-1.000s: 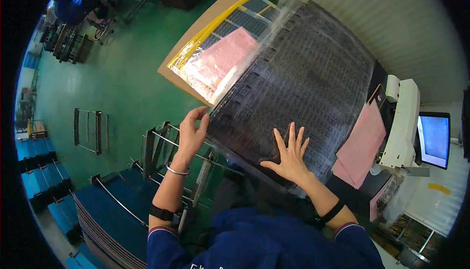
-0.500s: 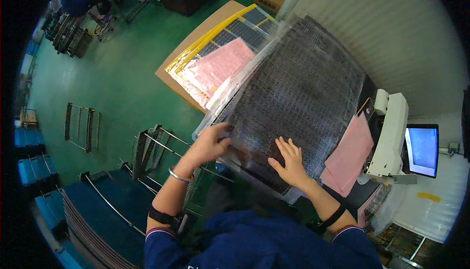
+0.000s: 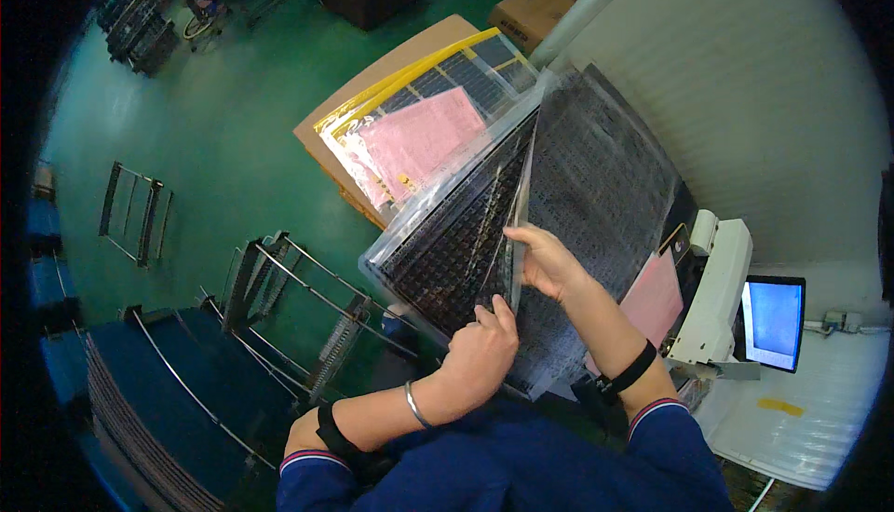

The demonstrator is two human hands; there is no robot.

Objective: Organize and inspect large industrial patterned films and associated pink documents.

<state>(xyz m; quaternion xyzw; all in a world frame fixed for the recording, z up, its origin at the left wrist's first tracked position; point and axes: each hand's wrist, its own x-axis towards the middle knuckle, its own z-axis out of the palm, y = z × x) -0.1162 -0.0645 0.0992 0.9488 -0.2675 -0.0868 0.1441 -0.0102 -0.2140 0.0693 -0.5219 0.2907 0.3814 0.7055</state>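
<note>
A large dark patterned film sheet [image 3: 596,186] lies over a stack, its left part raised and turned over to the right. Under the raised part shows a dark gridded panel [image 3: 447,251] in a clear plastic cover. My right hand [image 3: 549,265] pinches the lifted edge about halfway along, thumb on top. Closer to my body, my left hand [image 3: 482,354] has its fingers curled at the near end of that same edge, apparently gripping it; the fingertips are partly hidden. A metal bracelet circles the left wrist.
Pink sheets [image 3: 424,139] in clear bags lie on cardboard [image 3: 326,125] beyond the stack. More pink paper [image 3: 652,298], a white machine [image 3: 712,293] and a monitor [image 3: 773,321] stand at right. Metal racks [image 3: 270,279] occupy the left; cartons [image 3: 535,13] sit by a pole [image 3: 596,4].
The film's left edge has come up and over to the right, uncovering the panel. My right hand has taken the edge; my left hand has moved right and nearer my body.
</note>
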